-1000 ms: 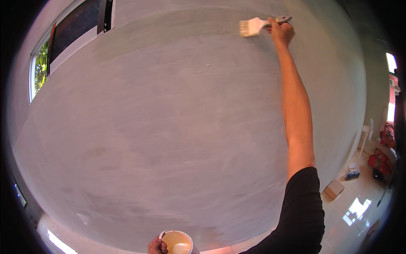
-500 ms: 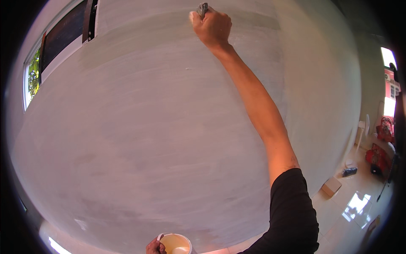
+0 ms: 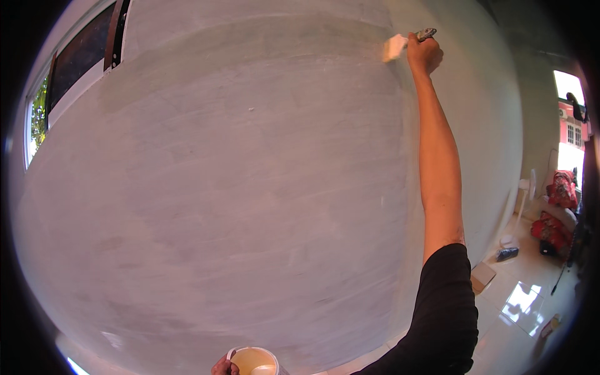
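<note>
My right hand (image 3: 425, 55) is closed round the handle of a paintbrush (image 3: 394, 49), up high near the wall's right-hand corner. The brush's pale bristles point left and meet the grey wall (image 3: 250, 187). A darker, damp-looking band runs across the upper wall to the left of the bristles. Low in the view, my left hand (image 3: 224, 366) grips the handle of a white mug-like container (image 3: 255, 358) with cream-coloured liquid inside. Only part of that hand shows at the lower edge.
A window (image 3: 81, 62) with a dark pane is at the upper left. On the shiny tiled floor (image 3: 509, 281) at the right lie a cardboard box (image 3: 482, 277), a dark blue packet (image 3: 507, 254) and red patterned bundles (image 3: 551, 232). A white stand fan (image 3: 524, 190) is beyond them.
My right hand has swept the paintbrush to the right along the upper wall, and its bristles now show. The container in my left hand stays low, shifted slightly left in view.
</note>
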A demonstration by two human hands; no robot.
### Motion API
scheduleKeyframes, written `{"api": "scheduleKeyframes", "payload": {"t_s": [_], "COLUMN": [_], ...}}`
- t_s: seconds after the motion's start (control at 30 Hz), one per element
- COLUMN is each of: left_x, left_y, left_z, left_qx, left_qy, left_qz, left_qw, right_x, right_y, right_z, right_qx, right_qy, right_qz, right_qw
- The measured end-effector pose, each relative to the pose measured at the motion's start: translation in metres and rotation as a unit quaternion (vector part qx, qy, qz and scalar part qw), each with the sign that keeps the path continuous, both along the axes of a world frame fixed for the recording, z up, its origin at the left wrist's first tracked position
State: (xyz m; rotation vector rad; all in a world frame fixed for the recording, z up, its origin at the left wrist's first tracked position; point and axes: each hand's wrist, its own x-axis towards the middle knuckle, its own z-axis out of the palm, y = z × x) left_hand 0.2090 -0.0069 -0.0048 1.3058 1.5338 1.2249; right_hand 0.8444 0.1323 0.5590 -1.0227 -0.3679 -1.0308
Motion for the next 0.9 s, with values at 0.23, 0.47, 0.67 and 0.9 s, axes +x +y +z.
{"api": "scheduleKeyframes", "payload": {"t_s": [0.23, 0.47, 0.67, 0.9], "left_x": [0.015, 0.003, 0.008, 0.015], "left_y": [0.006, 0.007, 0.017, 0.017], "left_z": [-0.008, -0.012, -0.012, -0.021], "left_qx": [0.011, -0.051, 0.06, -0.041], "left_qy": [0.035, 0.064, 0.122, -0.206], "left_qz": [0.006, -0.011, -0.028, 0.042], "left_qw": [0.999, 0.997, 0.99, 0.977], "right_x": [0.004, -0.146, -0.152, -0.005], "right_y": [0.01, 0.048, 0.008, -0.013], "right_z": [0.002, 0.0, 0.014, 0.005], "right_qx": [-0.075, 0.015, 0.125, 0.05], "right_qy": [-0.096, -0.312, -0.361, -0.158], "right_qz": [-0.066, 0.044, 0.124, -0.088], "right_qw": [0.99, 0.949, 0.916, 0.982]}}
